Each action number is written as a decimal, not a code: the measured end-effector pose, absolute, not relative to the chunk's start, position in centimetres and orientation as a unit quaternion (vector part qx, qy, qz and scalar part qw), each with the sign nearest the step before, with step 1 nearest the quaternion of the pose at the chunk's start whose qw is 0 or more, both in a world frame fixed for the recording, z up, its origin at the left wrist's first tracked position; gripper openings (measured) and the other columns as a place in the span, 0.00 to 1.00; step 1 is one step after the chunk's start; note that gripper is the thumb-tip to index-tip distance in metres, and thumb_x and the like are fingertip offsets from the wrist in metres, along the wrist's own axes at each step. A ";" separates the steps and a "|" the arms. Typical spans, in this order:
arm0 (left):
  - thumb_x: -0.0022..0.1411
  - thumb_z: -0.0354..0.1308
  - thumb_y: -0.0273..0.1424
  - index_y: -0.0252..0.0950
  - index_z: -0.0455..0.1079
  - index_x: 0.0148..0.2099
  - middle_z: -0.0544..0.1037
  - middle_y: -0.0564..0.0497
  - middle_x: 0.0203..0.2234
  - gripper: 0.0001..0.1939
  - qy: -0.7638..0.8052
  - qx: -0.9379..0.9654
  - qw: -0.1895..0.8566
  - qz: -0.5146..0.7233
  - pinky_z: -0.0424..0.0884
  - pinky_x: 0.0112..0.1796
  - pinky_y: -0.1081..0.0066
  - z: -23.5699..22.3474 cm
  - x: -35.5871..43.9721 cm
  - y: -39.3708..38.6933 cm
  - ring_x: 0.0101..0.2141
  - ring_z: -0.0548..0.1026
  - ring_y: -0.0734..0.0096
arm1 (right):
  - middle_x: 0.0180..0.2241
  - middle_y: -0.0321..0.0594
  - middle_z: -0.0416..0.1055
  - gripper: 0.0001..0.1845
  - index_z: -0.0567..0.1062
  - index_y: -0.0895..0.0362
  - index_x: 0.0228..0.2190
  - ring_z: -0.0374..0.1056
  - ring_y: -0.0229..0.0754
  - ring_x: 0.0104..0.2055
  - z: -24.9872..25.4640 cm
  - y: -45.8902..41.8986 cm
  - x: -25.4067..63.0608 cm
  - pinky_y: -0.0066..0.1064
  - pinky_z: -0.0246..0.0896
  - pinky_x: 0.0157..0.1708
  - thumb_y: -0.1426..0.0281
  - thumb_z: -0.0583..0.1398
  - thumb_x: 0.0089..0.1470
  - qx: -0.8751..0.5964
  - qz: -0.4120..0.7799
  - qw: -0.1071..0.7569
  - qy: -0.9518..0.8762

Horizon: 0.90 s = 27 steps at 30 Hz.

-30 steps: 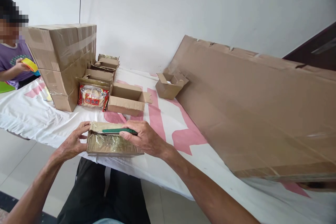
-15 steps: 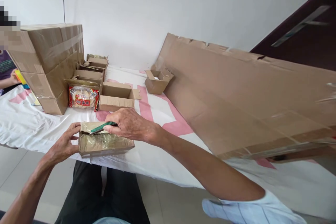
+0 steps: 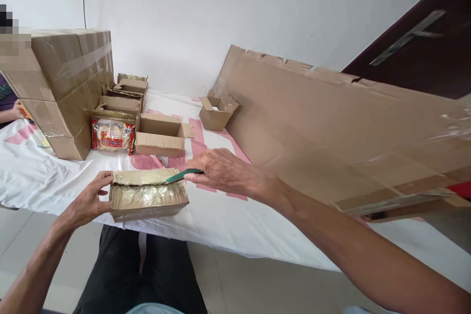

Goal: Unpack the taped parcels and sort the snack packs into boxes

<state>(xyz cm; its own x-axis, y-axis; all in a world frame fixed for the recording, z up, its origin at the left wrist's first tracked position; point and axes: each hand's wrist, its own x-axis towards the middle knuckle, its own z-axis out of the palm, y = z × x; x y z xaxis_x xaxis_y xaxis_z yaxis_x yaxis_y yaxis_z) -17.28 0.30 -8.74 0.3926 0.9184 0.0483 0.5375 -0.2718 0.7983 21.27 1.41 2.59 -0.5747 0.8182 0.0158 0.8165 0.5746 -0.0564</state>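
My left hand [image 3: 87,201] grips the taped small box [image 3: 147,195] at the desk [image 3: 228,221] near edge; my right hand [image 3: 221,172] pinches a green cutter [image 3: 181,174], tip at the box's right top corner.

My right hand [image 3: 224,172] dragged the green-handled utility knife [image 3: 183,174] rightward along the top of the small tape-wrapped cardboard box [image 3: 148,195], from its middle to past its right end. My arm stretched out further. The view panned right, so the stacked boxes slid left.
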 end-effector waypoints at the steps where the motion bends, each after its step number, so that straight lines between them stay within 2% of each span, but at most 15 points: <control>1: 0.59 0.71 0.43 0.50 0.80 0.62 0.71 0.45 0.65 0.28 0.481 0.753 0.362 0.263 0.78 0.54 0.58 -8.8 -17.1 0.3 0.63 0.74 0.47 | 0.26 0.37 0.76 0.18 0.82 0.52 0.30 0.66 0.41 0.29 2.7 1.3 21.8 0.34 0.47 0.30 0.62 0.59 0.70 -0.463 0.024 0.027 -0.886; 7: 0.59 0.72 0.44 0.50 0.79 0.62 0.71 0.45 0.65 0.28 0.482 0.756 0.362 0.255 0.78 0.55 0.56 -8.8 -16.8 0.6 0.63 0.74 0.47 | 0.27 0.37 0.77 0.18 0.84 0.49 0.33 0.69 0.42 0.30 2.3 0.1 24.9 0.33 0.51 0.30 0.59 0.59 0.71 -0.483 0.041 0.074 -0.872; 13: 0.58 0.73 0.48 0.49 0.80 0.62 0.71 0.45 0.65 0.31 0.494 0.752 0.358 0.249 0.79 0.55 0.55 -8.2 -17.1 0.4 0.61 0.76 0.47 | 0.28 0.37 0.78 0.19 0.81 0.50 0.31 0.68 0.42 0.27 0.8 -2.1 31.0 0.34 0.54 0.28 0.56 0.59 0.71 -0.571 0.007 0.158 -0.805; 17: 0.59 0.73 0.49 0.50 0.80 0.63 0.70 0.44 0.66 0.31 0.485 0.758 0.352 0.257 0.80 0.56 0.55 -8.4 -17.0 0.4 0.61 0.76 0.48 | 0.41 0.43 0.83 0.17 0.82 0.51 0.45 0.78 0.48 0.38 -7.5 -3.3 33.7 0.37 0.70 0.38 0.57 0.57 0.70 -0.600 0.074 0.256 -0.754; 19: 0.60 0.73 0.48 0.50 0.79 0.64 0.70 0.44 0.68 0.31 0.476 0.763 0.351 0.260 0.80 0.57 0.56 -8.5 -16.8 0.4 0.62 0.75 0.48 | 0.44 0.48 0.83 0.19 0.80 0.53 0.49 0.79 0.52 0.42 -13.6 -3.9 33.7 0.40 0.74 0.41 0.57 0.55 0.69 -0.614 0.074 0.292 -0.729; 22: 0.60 0.73 0.49 0.50 0.80 0.64 0.68 0.44 0.70 0.31 0.467 0.772 0.345 0.258 0.80 0.58 0.56 -8.4 -16.7 0.5 0.65 0.74 0.46 | 0.45 0.53 0.82 0.20 0.79 0.54 0.49 0.79 0.59 0.47 -21.4 -4.9 32.7 0.48 0.76 0.48 0.57 0.55 0.66 -0.643 0.062 0.323 -0.692; 25: 0.62 0.72 0.49 0.50 0.81 0.62 0.67 0.44 0.71 0.28 0.454 0.781 0.343 0.257 0.79 0.60 0.56 -8.0 -16.6 0.5 0.68 0.71 0.44 | 0.43 0.53 0.82 0.21 0.79 0.54 0.47 0.78 0.60 0.47 -24.2 -5.4 31.5 0.53 0.75 0.52 0.55 0.55 0.65 -0.664 0.070 0.350 -0.657; 27: 0.64 0.72 0.49 0.50 0.81 0.62 0.67 0.44 0.71 0.27 0.448 0.782 0.348 0.259 0.79 0.60 0.57 -7.6 -16.5 0.4 0.69 0.70 0.43 | 0.43 0.51 0.83 0.21 0.79 0.54 0.47 0.78 0.58 0.46 -22.9 -5.4 30.8 0.49 0.75 0.49 0.54 0.55 0.66 -0.667 0.100 0.397 -0.623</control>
<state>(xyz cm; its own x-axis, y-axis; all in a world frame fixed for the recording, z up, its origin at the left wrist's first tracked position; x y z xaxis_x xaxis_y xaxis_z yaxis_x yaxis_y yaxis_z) -16.50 0.36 -7.62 0.4641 0.8810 0.0921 0.5207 -0.3555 0.7762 30.80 -5.43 -22.89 0.2048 0.9100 0.3604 0.7509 0.0901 -0.6542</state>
